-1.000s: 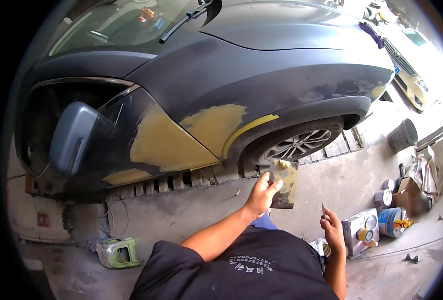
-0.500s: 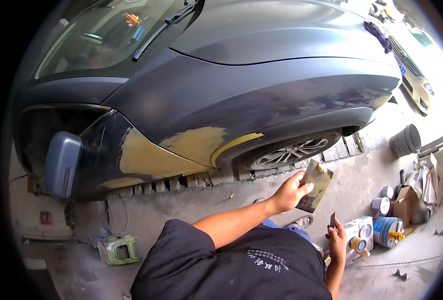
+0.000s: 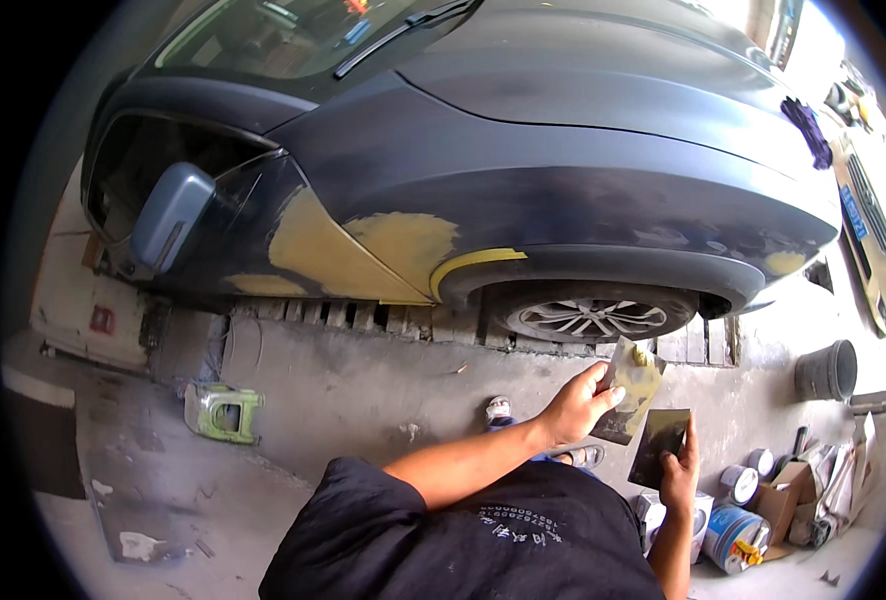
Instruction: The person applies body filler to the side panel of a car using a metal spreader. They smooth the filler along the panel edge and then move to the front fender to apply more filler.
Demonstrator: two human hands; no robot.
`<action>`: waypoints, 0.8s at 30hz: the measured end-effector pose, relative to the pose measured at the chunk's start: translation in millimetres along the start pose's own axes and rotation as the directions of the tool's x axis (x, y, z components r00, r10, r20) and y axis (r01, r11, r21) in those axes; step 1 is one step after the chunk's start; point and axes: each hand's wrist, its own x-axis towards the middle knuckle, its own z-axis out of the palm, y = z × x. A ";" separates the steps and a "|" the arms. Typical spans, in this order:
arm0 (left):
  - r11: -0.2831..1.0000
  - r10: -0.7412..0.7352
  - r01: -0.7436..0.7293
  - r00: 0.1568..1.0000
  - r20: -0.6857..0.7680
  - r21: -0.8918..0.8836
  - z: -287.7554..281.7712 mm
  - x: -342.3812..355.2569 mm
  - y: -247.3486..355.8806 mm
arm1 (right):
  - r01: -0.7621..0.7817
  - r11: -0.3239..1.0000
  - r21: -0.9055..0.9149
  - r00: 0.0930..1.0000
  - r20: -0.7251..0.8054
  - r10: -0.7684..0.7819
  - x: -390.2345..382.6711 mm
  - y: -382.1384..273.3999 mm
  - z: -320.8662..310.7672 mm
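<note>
A paste-smeared plate is being held between the left hand's thumb and fingers, its long axis being slanted up and rightward. The yellow dab is being carried at its far end, nearer that hand. A dark spreader is being gripped by the right hand, just beside the plate (contact cannot be told); compared with half a second earlier, its broad face is being shown.

Car-body workshop: grey car with yellowish patches, cans nearby
</note>
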 end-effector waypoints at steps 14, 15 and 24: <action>1.000 0.009 -0.009 1.000 -0.007 -0.013 -152.8 -58.5 40.9 | -0.041 0.911 -0.409 0.992 0.096 0.087 8.9 6.9 196.1; 1.000 0.013 -0.013 1.000 0.012 0.018 -167.7 -60.5 44.7 | -0.075 0.917 -0.391 0.991 0.075 0.113 8.4 8.4 209.0; 0.423 0.875 -0.032 0.276 -0.399 0.906 -402.5 -65.8 130.5 | -0.126 0.934 -0.333 0.991 -0.089 0.102 -5.1 10.2 249.5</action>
